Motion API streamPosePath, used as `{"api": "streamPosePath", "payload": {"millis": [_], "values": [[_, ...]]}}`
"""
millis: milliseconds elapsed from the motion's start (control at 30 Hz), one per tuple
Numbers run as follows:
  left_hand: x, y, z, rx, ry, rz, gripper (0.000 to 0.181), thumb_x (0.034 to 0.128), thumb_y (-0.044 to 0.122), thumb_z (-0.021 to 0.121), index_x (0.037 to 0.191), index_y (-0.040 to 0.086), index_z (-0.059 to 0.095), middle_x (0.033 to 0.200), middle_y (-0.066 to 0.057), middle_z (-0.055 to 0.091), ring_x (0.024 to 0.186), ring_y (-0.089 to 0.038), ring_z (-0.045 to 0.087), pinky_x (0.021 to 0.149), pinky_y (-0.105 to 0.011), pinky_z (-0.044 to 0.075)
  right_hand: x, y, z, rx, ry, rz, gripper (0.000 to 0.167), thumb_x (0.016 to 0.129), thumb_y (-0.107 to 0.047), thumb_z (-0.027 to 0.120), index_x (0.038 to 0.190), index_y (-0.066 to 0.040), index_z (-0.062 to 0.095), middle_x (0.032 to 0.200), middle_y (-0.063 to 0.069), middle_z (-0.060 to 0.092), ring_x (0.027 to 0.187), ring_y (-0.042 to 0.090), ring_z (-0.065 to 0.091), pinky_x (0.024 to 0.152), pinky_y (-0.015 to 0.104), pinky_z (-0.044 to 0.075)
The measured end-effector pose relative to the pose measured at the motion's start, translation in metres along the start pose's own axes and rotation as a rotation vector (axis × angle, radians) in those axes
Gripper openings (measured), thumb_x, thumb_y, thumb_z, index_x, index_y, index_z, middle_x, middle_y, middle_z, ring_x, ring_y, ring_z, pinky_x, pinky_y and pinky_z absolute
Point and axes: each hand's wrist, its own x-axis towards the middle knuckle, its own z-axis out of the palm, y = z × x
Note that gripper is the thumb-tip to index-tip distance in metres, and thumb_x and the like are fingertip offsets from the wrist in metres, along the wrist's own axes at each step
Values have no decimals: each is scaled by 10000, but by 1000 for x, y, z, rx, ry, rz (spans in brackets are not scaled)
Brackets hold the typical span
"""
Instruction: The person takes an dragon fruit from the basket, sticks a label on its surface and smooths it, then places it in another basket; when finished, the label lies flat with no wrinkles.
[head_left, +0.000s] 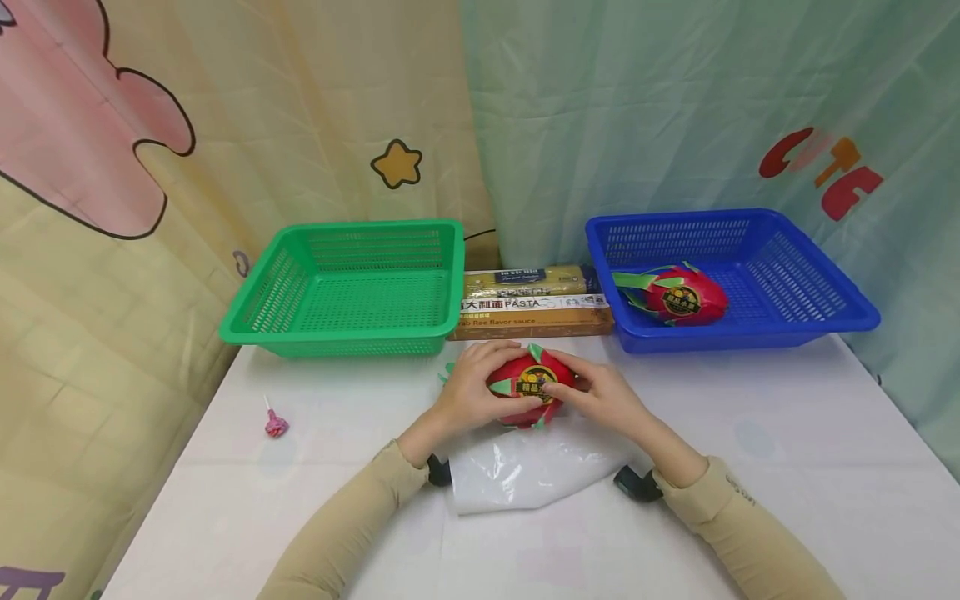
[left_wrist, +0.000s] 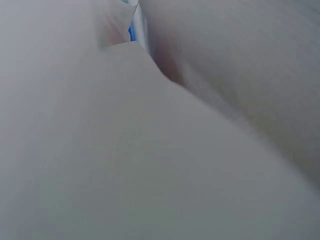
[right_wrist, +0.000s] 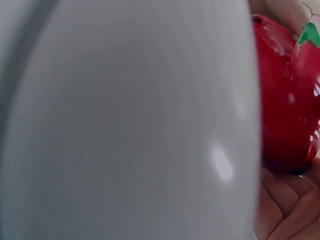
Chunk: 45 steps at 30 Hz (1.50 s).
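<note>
Both hands hold a red dragon fruit (head_left: 557, 367) with green scales and a round dark sticker, low over the table's middle. My left hand (head_left: 474, 392) grips its left side, and my right hand (head_left: 603, 398) its right side with the thumb across the front. Under and in front of the fruit lies a shiny white plastic bag (head_left: 510, 471). Red fruit skin (right_wrist: 285, 95) shows between fingers at the right edge of the right wrist view; a blurred whitish surface (right_wrist: 130, 120) hides the rest. Pale material (left_wrist: 130, 150) fills most of the left wrist view, hiding the left hand.
A green basket (head_left: 341, 340) stands at the back left, a blue basket (head_left: 750, 337) at the back right with another dragon fruit (head_left: 697, 302) inside. Between them lie a pasta package (head_left: 525, 282) and a brown pasta box (head_left: 532, 321). A wrapped lollipop (head_left: 276, 423) rests at left.
</note>
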Motion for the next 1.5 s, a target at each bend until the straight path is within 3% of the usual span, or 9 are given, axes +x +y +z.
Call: {"api": "streamPosePath", "payload": {"millis": [267, 400, 667, 867, 967, 1100, 1233, 1300, 1500], "values": [[0, -1, 1, 33, -34, -12, 548, 812, 508, 633, 1222, 145, 592, 1288, -14, 526, 1156, -161, 456, 944, -401, 367, -2, 0, -2, 87, -22, 43, 517, 884, -311, 659, 1334, -87, 536, 1184, 135, 621, 870, 164, 654, 722, 250, 530], [1, -1, 3, 16, -5, -13, 464, 871, 516, 555, 1156, 154, 609, 1240, 0, 553, 1135, -156, 478, 946, -398, 363, -3, -3, -1, 95, -15, 37, 510, 883, -310, 661, 1328, -91, 544, 1210, 140, 609, 894, 172, 659, 735, 254, 529], [3, 1, 5, 11, 19, -7, 378, 900, 442, 533, 1107, 139, 628, 1231, 0, 575, 1111, -181, 475, 915, -392, 358, -3, -5, -2, 92, -9, 32, 469, 904, -298, 633, 1320, -96, 554, 1176, 126, 631, 901, 163, 647, 734, 256, 526], [3, -2, 7, 33, 48, 20, 294, 970, 296, 437, 1056, 106, 645, 1165, -25, 617, 1054, -200, 494, 919, -389, 363, -3, -6, -4, 228, -54, 81, 416, 941, -251, 584, 1303, -48, 559, 1199, 163, 612, 912, 184, 650, 752, 274, 536], [2, -3, 7, 36, 62, 24, 297, 995, 270, 404, 1028, 117, 656, 1153, -25, 627, 1045, -195, 505, 924, -384, 365, -4, -8, -4, 216, -71, 79, 409, 955, -258, 559, 1302, -42, 557, 1190, 169, 615, 915, 183, 653, 760, 273, 535], [1, -2, 4, 21, 4, -9, 394, 961, 453, 419, 1082, 144, 630, 1244, -22, 580, 1113, -193, 467, 948, -397, 344, -6, -11, -4, 158, -64, 74, 425, 951, -297, 562, 1310, -69, 556, 1215, 148, 605, 946, 204, 651, 775, 280, 532], [0, -1, -1, 42, -100, -51, 576, 820, 608, 559, 1198, 175, 553, 1360, 5, 468, 1184, -162, 394, 945, -383, 334, -6, -12, 0, 99, -31, 76, 500, 888, -345, 649, 1309, -91, 559, 1235, 136, 594, 970, 225, 650, 789, 293, 530], [0, -2, -2, 54, -130, -45, 636, 772, 603, 631, 1235, 179, 524, 1379, 13, 439, 1181, -140, 378, 935, -365, 336, -5, -12, 1, 63, -13, 73, 528, 869, -364, 667, 1308, -92, 560, 1216, 134, 604, 950, 219, 655, 780, 295, 533], [2, -6, -4, 36, -145, 8, 580, 834, 539, 599, 1260, 155, 512, 1351, -17, 457, 1098, -142, 386, 878, -356, 352, -5, -13, 1, -11, 10, 58, 490, 908, -370, 610, 1318, -106, 558, 1150, 102, 646, 913, 169, 643, 750, 302, 530]]}}
